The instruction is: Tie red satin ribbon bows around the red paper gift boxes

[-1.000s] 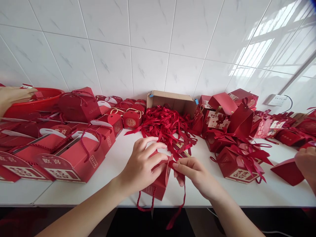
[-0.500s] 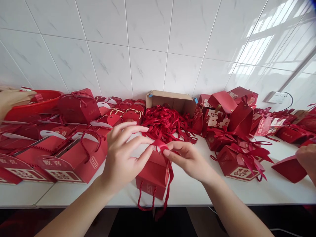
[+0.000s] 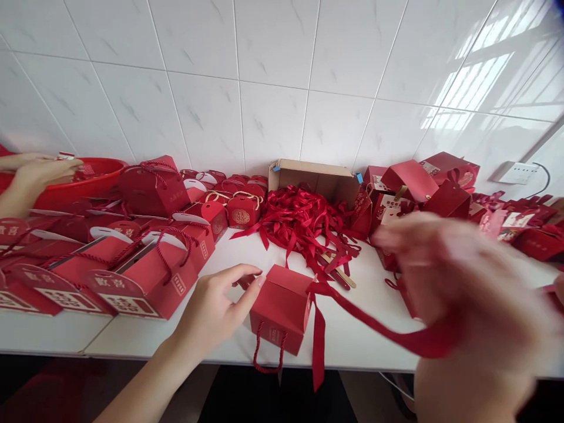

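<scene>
A small red gift box (image 3: 278,308) with a cord handle stands at the white table's front edge. My left hand (image 3: 214,305) rests against the box's left side, fingers curved and apart, steadying it. A red ribbon (image 3: 374,326) runs from the box's top right corner out to my right hand (image 3: 462,282). That hand is close to the camera and smeared by motion, so its fingers cannot be read, but the ribbon is stretched taut towards it. Another ribbon end hangs down over the table edge.
A heap of red ribbons (image 3: 304,220) spills from an open cardboard box (image 3: 308,176) at the back. Larger red boxes with cord handles (image 3: 145,276) crowd the left, finished boxes (image 3: 409,182) the right. Another person's hand (image 3: 39,173) reaches over a red basin (image 3: 94,179) far left.
My right hand has swept out to the right and towards the camera, pulling the ribbon taut. My left hand dropped from the top of the box to its left side.
</scene>
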Available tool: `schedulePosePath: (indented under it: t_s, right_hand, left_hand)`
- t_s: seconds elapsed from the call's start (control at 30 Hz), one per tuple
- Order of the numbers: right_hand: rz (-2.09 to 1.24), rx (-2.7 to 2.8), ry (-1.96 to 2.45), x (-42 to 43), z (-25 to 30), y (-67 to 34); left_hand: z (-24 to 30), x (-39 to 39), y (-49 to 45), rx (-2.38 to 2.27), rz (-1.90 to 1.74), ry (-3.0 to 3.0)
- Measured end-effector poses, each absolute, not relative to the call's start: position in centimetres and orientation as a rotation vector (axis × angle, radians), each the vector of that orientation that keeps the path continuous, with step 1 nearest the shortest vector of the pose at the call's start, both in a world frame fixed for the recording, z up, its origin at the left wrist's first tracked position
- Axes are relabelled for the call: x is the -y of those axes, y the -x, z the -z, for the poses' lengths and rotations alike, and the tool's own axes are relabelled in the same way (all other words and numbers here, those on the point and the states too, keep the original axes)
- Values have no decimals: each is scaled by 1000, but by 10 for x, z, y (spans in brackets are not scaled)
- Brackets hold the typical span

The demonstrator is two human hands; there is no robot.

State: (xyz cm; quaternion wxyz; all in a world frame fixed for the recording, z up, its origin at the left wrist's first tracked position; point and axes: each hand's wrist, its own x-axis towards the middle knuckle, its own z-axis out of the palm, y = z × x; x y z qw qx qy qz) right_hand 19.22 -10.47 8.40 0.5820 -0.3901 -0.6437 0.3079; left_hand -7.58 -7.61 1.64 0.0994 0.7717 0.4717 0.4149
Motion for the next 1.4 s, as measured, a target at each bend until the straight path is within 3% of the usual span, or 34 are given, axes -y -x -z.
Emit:
schedulePosePath:
  t_s: [0.27, 1.17, 1.4]
  right_hand:
    - [-990, 1972, 1235, 63, -44, -122]
    - [-907, 2022, 1235, 59, -42, -115]
    - [-628, 1664, 1265, 86, -23, -166]
  left_hand:
    - [-5, 72, 78, -1519, -1300, -1968]
    - [-10, 74, 75, -1385, -1275, -2064]
    - [15, 52, 116, -2107, -763, -2432]
